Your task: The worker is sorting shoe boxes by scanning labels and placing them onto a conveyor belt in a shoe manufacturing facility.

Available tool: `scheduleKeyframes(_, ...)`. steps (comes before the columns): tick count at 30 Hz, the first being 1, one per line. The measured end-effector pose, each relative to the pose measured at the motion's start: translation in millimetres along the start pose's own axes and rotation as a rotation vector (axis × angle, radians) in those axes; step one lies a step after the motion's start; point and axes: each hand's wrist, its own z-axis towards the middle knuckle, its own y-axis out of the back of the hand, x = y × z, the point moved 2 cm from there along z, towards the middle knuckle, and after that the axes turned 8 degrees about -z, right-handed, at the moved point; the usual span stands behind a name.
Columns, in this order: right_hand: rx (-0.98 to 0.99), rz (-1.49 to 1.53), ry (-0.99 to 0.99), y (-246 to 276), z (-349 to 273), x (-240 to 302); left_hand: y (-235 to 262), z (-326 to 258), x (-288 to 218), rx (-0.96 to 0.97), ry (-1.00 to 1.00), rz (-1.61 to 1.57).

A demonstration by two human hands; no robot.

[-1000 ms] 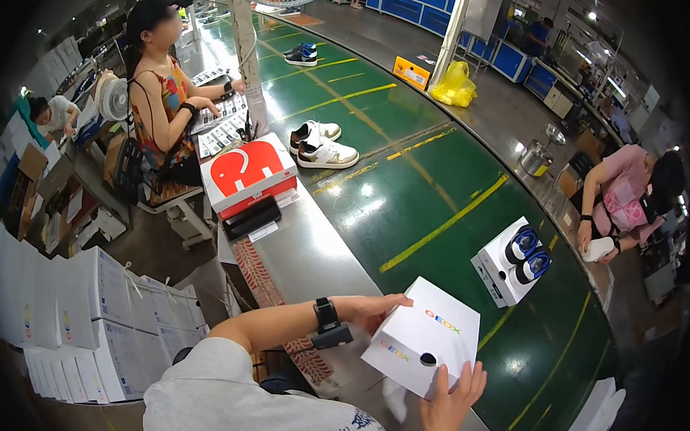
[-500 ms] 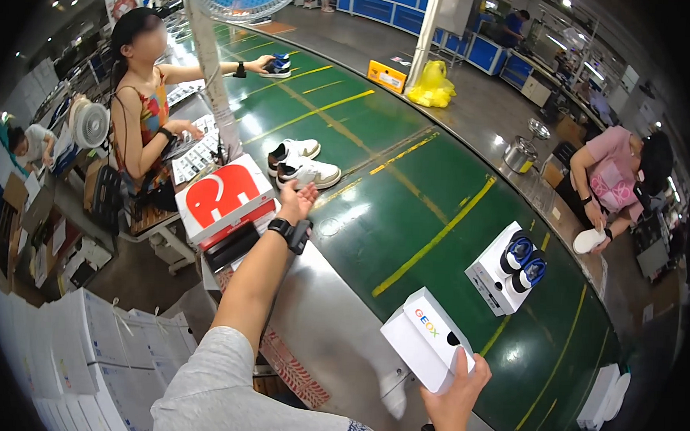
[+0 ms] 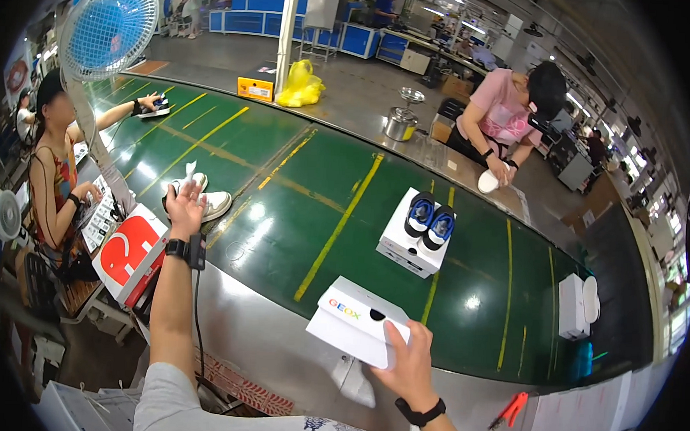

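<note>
My right hand (image 3: 409, 358) is closed on the near right end of a white shoebox (image 3: 353, 323), its thumb on the side that has a dark round hole. The box is tilted over the belt's near edge. My left hand (image 3: 185, 209) reaches out, palm up and fingers spread, with nothing in it. Just behind its fingers stands a pair of white sneakers (image 3: 218, 202), partly hidden by the hand; I cannot tell whether they touch. Farther right on the belt, a pair of blue-and-black shoes (image 3: 430, 220) sits on top of another white shoebox (image 3: 413, 253).
A green conveyor belt (image 3: 320, 238) with yellow lines runs across. At the left are a red-and-white box (image 3: 128, 255), a fan (image 3: 109, 27) on a post and a co-worker. Another co-worker across the belt handles a white shoe (image 3: 488, 181). Red-handled pliers (image 3: 511, 409) lie near right.
The view has swung right, so everything sits farther left. The shoebox in my right hand has turned to lie more level. My left hand stays outstretched by the white sneakers.
</note>
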Motion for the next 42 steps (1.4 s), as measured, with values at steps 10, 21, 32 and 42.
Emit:
scheduleKeyframes(10, 0.000, 0.047, -0.024, -5, 55, -2, -142, -274, 105, 1.007, -0.121, 0.503)
scheduleKeyframes(21, -0.068, 0.202, -0.040, -15, 74, 7, -153, -316, 137, 1.217, -0.191, 0.836)
scheduleKeyframes(32, -0.222, 0.764, -0.362, -37, 78, 1, -153, -319, 139, 1.378, -0.420, 1.153)
scheduleKeyframes(42, -0.070, 0.641, -0.232, -30, 53, -9, -157, -298, 153, 0.675, 0.129, 0.436)
